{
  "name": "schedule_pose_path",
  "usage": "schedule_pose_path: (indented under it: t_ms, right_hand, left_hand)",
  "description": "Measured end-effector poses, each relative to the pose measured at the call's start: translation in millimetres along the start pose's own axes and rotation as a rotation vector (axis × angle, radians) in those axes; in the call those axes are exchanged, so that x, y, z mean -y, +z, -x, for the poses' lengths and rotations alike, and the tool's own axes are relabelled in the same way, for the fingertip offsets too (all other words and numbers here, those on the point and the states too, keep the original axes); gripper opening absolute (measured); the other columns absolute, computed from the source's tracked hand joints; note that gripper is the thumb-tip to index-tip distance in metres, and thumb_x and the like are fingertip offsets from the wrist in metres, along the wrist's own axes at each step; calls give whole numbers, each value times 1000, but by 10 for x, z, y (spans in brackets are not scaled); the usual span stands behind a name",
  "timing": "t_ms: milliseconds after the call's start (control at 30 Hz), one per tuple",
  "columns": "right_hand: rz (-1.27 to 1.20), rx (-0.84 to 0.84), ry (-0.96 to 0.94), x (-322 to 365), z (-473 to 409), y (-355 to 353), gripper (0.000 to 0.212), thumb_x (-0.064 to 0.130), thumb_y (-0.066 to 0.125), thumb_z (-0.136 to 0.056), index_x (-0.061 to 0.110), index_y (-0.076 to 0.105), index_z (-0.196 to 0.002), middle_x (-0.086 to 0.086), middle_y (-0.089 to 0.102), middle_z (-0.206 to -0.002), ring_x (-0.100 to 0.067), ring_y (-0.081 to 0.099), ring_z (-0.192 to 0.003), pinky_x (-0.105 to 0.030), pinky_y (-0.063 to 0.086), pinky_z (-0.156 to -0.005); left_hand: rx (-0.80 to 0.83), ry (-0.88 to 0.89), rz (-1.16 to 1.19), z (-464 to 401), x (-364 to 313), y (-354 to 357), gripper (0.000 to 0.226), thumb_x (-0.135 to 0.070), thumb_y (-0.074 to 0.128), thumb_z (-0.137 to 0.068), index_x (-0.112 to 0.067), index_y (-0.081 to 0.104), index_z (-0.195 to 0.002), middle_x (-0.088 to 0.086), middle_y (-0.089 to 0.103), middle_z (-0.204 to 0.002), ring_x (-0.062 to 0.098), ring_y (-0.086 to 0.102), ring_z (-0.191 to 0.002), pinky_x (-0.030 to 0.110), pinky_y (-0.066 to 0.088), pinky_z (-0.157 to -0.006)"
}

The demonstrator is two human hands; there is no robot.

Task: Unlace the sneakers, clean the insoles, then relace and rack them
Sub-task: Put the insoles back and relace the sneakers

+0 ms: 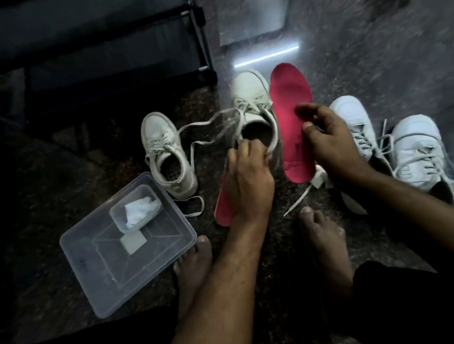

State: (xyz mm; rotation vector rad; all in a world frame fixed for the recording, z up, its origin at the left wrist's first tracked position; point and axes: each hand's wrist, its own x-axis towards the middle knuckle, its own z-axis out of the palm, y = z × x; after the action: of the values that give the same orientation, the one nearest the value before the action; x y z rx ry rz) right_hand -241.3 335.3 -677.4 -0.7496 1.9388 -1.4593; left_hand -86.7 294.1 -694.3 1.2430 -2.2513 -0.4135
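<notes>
**Pink insole out, lace in hand: soft parts that need gentle handling**

At centre frame the right hand (325, 137) pinches a pink insole (294, 115) between thumb and fingertips along its right edge, holding it tilted beside the middle sneaker (252, 105). The insole looks thin, light and floppy, so a hold near mid-length, as here, should keep it from folding. The left hand (248, 175), just left of it, has its fingers curled round a loose white lace (207, 123) at that sneaker's heel opening; the lace is limp and will tangle easily. A second pink insole (222, 208) lies on the floor under the left wrist.

Another sneaker (163, 153) sits at left-centre, a further pair (415, 151) at right. A clear plastic box (96, 270) with a white cloth (138, 211) occupies the lower left; the dark rack (97, 43) fills the upper left.

The small marking on the held insole is too blurred to read, and no brand is legible on the sneakers.
</notes>
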Motion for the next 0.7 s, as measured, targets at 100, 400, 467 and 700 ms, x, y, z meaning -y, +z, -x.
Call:
schedule_pose_path:
  t_ms: [100, 400, 467, 700]
  right_hand:
    - [14, -51, 26, -76, 52, -270, 30, 13, 49, -98, 17, 64, -123, 1, 69, -110, 4, 56, -78, -12, 44, -70]
    - [269, 329, 55, -259, 361, -525, 38, 18, 72, -89, 18, 63, -126, 5, 67, -118, -7, 64, -100, -22, 51, -87]
    - [240, 351, 63, -267, 391, -465, 39, 16, 72, -89, 17, 63, -127, 4, 67, -119, -9, 64, -100, -27, 53, -88]
    - [215, 309, 83, -119, 375, -605, 27, 12, 62, -95, 14, 68, -122, 7, 70, -110, 6, 63, -86, -12, 49, -77]
  left_hand:
    - [89, 49, 8, 204, -229, 165, 9, -9, 56, -82, -16, 56, -88, 7, 59, -96, 29, 49, -87, 42, 40, -75]
    - [231, -27, -151, 805, -102, 225, 16, -17, 69, -81, -19, 54, -86, 6, 56, -92, 29, 59, -76, 42, 47, -56]
    - [250, -92, -99, 800, -100, 195, 16, -23, 71, -83, -18, 56, -87, 7, 58, -91, 30, 61, -75, 42, 46, -58]
    - [195, -189, 361, 431, -27, 239, 8, -18, 64, -92, -10, 65, -91, 6, 63, -91, 24, 61, -83, 44, 49, -74]
